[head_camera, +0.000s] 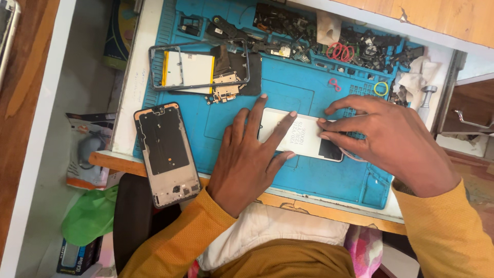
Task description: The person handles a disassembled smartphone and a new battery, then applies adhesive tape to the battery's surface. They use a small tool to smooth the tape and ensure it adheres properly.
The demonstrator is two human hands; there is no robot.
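Observation:
A flat white phone battery [303, 136] with a black end lies on the blue work mat [309, 177]. My left hand [249, 154] rests flat beside it, its fingers pressing on the battery's left end. My right hand [386, 139] covers the right end, fingertips pinching at the battery's top face near its middle. A phone back housing [167, 152] with a black inner panel lies at the mat's left edge. Farther back sits an opened phone frame [198, 67] with a yellow-edged white part and a small circuit board.
Along the mat's far edge lie several dark phone parts [329, 38], red rings [340, 51], a yellow ring [381, 88] and crumpled tissue [414, 77]. A green bag [90, 216] and packaged goods [87, 149] sit on the floor at left. A drawer [471, 113] stands open at right.

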